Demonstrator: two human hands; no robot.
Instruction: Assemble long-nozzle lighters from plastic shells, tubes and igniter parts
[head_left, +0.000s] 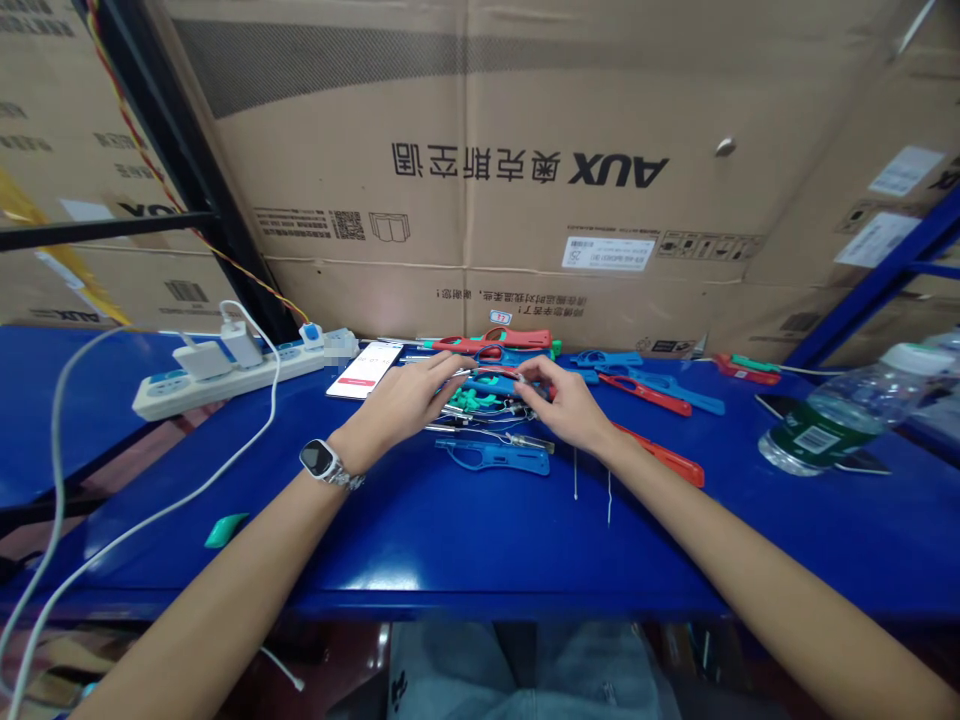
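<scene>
My left hand [409, 398], a watch on its wrist, is over the left side of a pile of lighter parts, fingers closed on one end of a thin metal piece with wire. My right hand [564, 402] pinches the other end, right of the pile. Beneath and between them lie green plastic pieces [474, 400], metal tubes and thin wires. A blue casing half [495, 457] lies in front of the pile. Red casings [487, 342] lie behind it. Another red casing [664, 458] is partly hidden by my right forearm.
A white power strip [240, 375] with plugs and cables runs along the left, beside a white-screened phone [365, 369]. A green piece [225, 530] lies front left. At right stand a plastic bottle [832, 420] and a dark flat object behind it. Large cardboard [465, 100] backs the blue table [450, 560].
</scene>
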